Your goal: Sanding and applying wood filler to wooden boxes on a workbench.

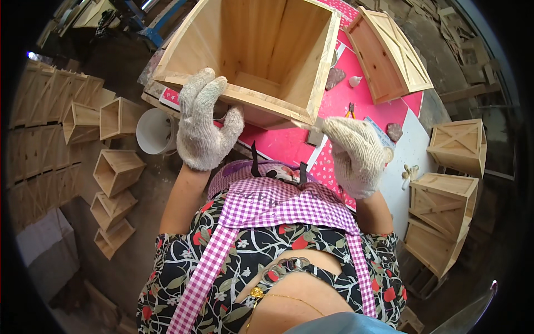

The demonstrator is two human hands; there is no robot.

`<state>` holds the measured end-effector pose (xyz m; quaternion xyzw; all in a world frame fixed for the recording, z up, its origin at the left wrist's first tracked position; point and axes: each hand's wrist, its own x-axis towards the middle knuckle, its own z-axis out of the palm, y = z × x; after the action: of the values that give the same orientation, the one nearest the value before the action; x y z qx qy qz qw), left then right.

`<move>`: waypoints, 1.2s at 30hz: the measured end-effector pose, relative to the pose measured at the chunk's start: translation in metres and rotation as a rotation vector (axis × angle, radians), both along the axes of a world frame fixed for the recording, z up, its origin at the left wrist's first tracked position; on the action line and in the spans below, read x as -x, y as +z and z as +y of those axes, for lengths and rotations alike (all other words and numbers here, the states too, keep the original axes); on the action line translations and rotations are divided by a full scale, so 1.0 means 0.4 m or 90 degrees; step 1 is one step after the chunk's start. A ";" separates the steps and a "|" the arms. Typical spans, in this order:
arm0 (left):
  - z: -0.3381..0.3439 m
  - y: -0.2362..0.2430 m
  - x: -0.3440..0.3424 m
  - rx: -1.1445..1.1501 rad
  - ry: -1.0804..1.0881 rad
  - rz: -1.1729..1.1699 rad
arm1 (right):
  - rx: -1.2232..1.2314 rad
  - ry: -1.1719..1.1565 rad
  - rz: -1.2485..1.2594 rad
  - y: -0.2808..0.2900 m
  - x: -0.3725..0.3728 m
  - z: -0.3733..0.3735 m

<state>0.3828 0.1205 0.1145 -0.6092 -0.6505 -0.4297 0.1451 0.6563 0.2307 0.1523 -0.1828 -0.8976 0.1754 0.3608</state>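
A large pale wooden box (pixel 261 92) rests tilted on the pink-covered table, its open top facing me. My left hand (pixel 206 122), in a white knitted glove, grips the near rim at its left part, fingers over the edge and thumb below. At the near right corner of that rim is my gloved right hand (pixel 354 153). Its fingers are pinched together on a small thin flat piece (pixel 318 124) that touches the corner; its exact kind is unclear.
A second wooden box (pixel 384 55) with crossed slats lies at the table's far right. Pliers (pixel 350 110) and a dark stone-like lump (pixel 394 131) are on the pink cover (pixel 356 61). A white bucket (pixel 155 132) and several boxes (pixel 118 171) stand left; more boxes (pixel 445 200) stand right.
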 end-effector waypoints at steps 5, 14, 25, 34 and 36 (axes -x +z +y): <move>-0.002 -0.003 0.008 -0.003 -0.015 0.007 | -0.048 0.000 -0.071 0.048 0.033 0.016; -0.006 -0.003 0.002 0.005 -0.009 0.007 | -0.016 0.076 -0.015 0.020 0.011 0.053; -0.007 0.000 -0.001 0.003 0.004 0.026 | -0.202 0.072 -0.133 0.041 -0.017 0.071; -0.007 0.000 -0.001 0.013 -0.009 0.009 | -0.149 0.039 -0.117 0.042 0.002 0.062; -0.008 -0.003 0.001 0.005 -0.010 0.014 | -0.201 0.047 -0.180 0.053 -0.007 0.064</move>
<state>0.3823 0.1174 0.1134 -0.6196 -0.6457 -0.4216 0.1461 0.6591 0.2563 0.1734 -0.1140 -0.9617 0.0182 0.2488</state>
